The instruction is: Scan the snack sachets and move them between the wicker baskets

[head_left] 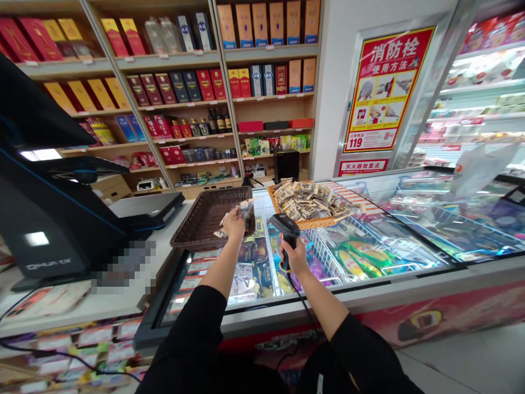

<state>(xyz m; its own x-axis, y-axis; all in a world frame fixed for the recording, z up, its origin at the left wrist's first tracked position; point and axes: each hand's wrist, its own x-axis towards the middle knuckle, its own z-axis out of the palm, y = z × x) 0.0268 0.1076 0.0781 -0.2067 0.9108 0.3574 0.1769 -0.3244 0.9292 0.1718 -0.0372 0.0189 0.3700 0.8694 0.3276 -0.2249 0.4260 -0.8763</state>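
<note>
My left hand [233, 223] is closed on a small snack packet [246, 206], whose clear and beige wrapper sticks out on both sides of the fingers. It is over the right part of a dark brown wicker basket [205, 213], whose visible inside shows bare weave. Wrapped round the handle of a black barcode scanner [287, 227] is my right hand [294, 254]; the scanner's head points up and left and its cable hangs down. Just beyond the scanner, a light wicker basket [303, 223] holds a heap of similar snack packets [311, 200].
Both baskets rest on the glass top of a chest freezer [369, 241] filled with packaged goods. On the left counter stand a black checkout terminal [53, 219] and a flat scale [143, 210]. Shelves of boxed bottles [184, 87] line the back wall.
</note>
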